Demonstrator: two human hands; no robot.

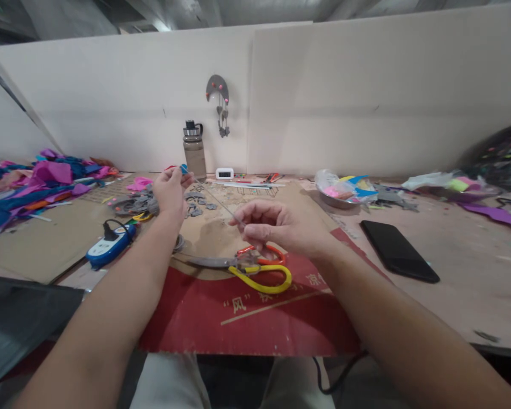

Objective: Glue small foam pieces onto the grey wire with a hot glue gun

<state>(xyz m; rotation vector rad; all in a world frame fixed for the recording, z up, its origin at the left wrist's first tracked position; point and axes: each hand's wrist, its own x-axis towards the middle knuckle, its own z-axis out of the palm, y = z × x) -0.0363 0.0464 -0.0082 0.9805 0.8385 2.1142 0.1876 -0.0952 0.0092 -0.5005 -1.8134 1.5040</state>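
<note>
A thin grey cord (216, 197) stretches between my two hands above the cardboard. My left hand (170, 192) is raised further away and pinches the cord's far end; a small blue piece (184, 168) shows at its fingertips, its kind unclear. Nearer me, my right hand (281, 222) closes thumb and fingers on the other end. Below the right hand lies a pair of scissors (262, 278) with one yellow and one red handle, blades pointing left. Small grey cut pieces (196, 201) are scattered beyond, partly hidden by my left hand.
Left are a blue-and-white power strip (109, 245) and heaped coloured fabric (51, 173). A bottle (195, 152) and small clock (225, 174) stand by the partition, where a grey moon ornament (218, 90) hangs. Right are a phone (398, 250) and a bowl (338, 200) of scraps.
</note>
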